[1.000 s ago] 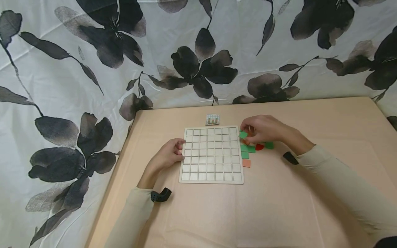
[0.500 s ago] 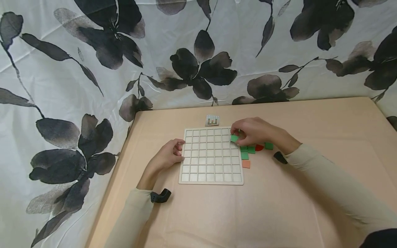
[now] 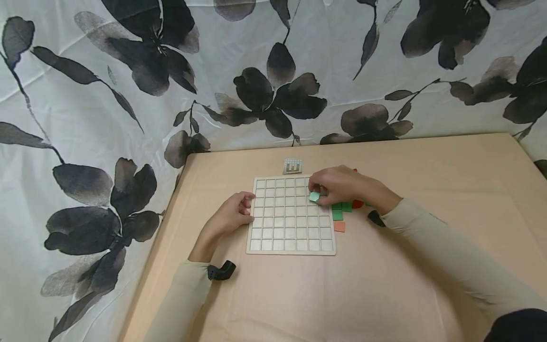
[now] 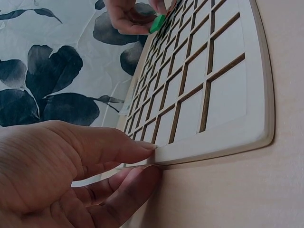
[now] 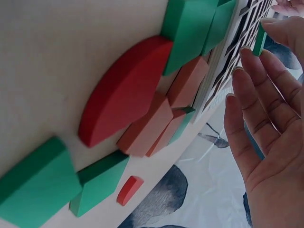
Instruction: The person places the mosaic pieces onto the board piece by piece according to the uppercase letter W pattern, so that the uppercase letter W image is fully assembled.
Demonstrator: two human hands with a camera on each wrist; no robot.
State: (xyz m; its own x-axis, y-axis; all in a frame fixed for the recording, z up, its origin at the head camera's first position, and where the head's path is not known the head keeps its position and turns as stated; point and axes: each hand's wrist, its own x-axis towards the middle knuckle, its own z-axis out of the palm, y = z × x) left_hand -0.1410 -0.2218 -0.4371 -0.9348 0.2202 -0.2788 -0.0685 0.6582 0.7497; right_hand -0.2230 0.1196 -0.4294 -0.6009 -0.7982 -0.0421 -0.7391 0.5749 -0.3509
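Note:
A pale wooden grid board [image 3: 278, 232] with square cells lies flat on the table. My left hand [image 3: 231, 213] holds its left edge; in the left wrist view the thumb [image 4: 137, 149] is at the rim with the fingers curled below it. Over the upper right cells, my right hand [image 3: 344, 185] pinches a thin green square tile [image 3: 314, 196] between thumb and index finger. The right wrist view shows this green tile [image 5: 260, 40] edge-on, the other fingers spread loosely beneath.
Right of the board lie green tiles [image 3: 337, 215], an orange tile [image 3: 339, 226] and a red curved piece [image 5: 126, 90], several partly behind the right hand. A small card with a printed grid pattern [image 3: 292, 166] lies beyond the board. Floral cloth [image 3: 256, 47] hangs behind the table.
My right hand has carried the green tile leftward from the loose pieces to over the board's upper right cells. The left hand has stayed at the board's left edge.

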